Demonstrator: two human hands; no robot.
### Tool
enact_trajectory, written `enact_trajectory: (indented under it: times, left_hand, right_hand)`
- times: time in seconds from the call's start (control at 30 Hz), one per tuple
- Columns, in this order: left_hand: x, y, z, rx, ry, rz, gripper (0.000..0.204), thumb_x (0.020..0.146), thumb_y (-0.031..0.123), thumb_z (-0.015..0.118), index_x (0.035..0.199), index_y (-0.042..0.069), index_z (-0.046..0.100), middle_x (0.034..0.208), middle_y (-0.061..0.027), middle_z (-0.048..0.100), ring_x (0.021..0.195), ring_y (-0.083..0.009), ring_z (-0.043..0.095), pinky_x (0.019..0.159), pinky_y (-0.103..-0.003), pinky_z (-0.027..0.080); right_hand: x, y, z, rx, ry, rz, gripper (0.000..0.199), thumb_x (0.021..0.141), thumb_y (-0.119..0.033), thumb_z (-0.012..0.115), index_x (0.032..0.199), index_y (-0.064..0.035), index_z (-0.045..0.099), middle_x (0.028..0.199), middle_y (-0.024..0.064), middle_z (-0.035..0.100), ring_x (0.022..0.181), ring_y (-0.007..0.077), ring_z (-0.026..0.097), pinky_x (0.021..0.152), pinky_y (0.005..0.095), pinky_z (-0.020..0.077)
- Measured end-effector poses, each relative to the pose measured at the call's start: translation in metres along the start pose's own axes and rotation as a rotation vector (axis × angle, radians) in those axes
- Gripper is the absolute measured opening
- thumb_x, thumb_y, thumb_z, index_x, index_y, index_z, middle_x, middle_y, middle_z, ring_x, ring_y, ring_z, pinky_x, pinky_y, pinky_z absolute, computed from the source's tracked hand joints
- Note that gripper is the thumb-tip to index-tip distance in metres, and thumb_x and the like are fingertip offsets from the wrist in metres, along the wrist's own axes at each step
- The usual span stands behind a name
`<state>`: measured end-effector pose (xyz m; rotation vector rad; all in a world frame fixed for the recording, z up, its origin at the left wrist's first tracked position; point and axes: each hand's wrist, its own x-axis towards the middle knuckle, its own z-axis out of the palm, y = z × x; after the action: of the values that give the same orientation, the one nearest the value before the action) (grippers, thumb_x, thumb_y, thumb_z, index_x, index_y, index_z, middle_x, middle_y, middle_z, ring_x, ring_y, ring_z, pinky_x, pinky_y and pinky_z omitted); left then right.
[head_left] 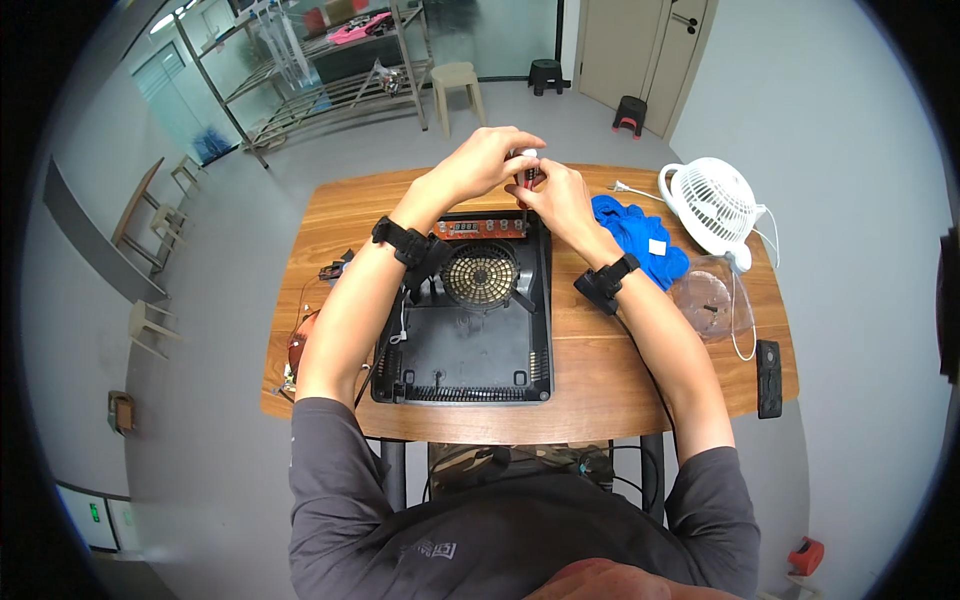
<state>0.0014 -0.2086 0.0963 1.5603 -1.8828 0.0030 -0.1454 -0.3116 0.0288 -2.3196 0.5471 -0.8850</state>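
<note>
The open black housing [465,350] of what looks like an induction cooker lies on the wooden table [600,370]. Inside it are a round fan grille [480,275] and, along the far edge, an orange circuit board [480,229] with a small display. A screwdriver [530,174] with a red, black and white handle stands upright over the housing's far right corner. My left hand [490,158] has its fingers closed at the handle's top. Lower down, my right hand [560,197] pinches the same screwdriver. Its tip is too small to make out.
Right of the housing lie a blue cloth [640,238], a white fan [712,205] with its cord, a clear plastic bowl [703,300] with small parts and a black remote-like strip [768,380]. A copper-coloured coil [300,340] with wires sits partly behind my left forearm.
</note>
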Motion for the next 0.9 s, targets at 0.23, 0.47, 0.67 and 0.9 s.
enact_trajectory:
  times: [0.23, 0.47, 0.67, 0.9]
  left_hand:
    - [0.003, -0.0037, 0.0007, 0.04, -0.01, 0.009, 0.032, 0.096, 0.022, 0.068, 0.122, 0.003, 0.07, 0.109, -0.0189, 0.072, 0.097, -0.0322, 0.07, 0.085, -0.04, 0.056]
    - [0.0022, -0.0075, 0.0039, 0.03, -0.006, -0.005, 0.031, 0.096, 0.022, 0.068, 0.12, 0.002, 0.07, 0.108, -0.0185, 0.073, 0.097, -0.0323, 0.071, 0.085, -0.04, 0.056]
    - [0.0028, -0.0071, 0.002, 0.048, -0.003, 0.004, 0.032, 0.096, 0.022, 0.068, 0.121, 0.003, 0.07, 0.109, -0.0185, 0.073, 0.098, -0.0328, 0.071, 0.085, -0.04, 0.056]
    - [0.0024, -0.0079, 0.0038, 0.018, 0.017, -0.022, 0.031, 0.095, 0.021, 0.069, 0.121, 0.003, 0.071, 0.106, -0.0178, 0.073, 0.094, -0.0291, 0.072, 0.082, -0.039, 0.056]
  right_hand:
    - [0.0021, 0.0034, 0.0018, 0.01, -0.014, 0.002, 0.041, 0.078, -0.035, 0.084, 0.093, -0.0004, 0.068, 0.085, 0.015, 0.072, 0.082, 0.0332, 0.072, 0.073, 0.0447, 0.0549]
    - [0.0018, 0.0046, 0.0044, 0.007, 0.01, -0.032, 0.041, 0.079, -0.035, 0.084, 0.091, 0.0004, 0.068, 0.085, 0.016, 0.073, 0.081, 0.0339, 0.072, 0.073, 0.045, 0.055]
    - [0.0043, 0.0057, 0.0056, 0.008, 0.0, -0.016, 0.041, 0.079, -0.035, 0.084, 0.091, 0.0009, 0.068, 0.086, 0.0166, 0.072, 0.082, 0.0344, 0.071, 0.074, 0.0451, 0.0548]
    - [0.0054, 0.0075, 0.0069, -0.015, 0.007, -0.043, 0.039, 0.08, -0.033, 0.083, 0.092, 0.0011, 0.068, 0.087, 0.017, 0.072, 0.084, 0.0354, 0.071, 0.075, 0.0453, 0.0547]
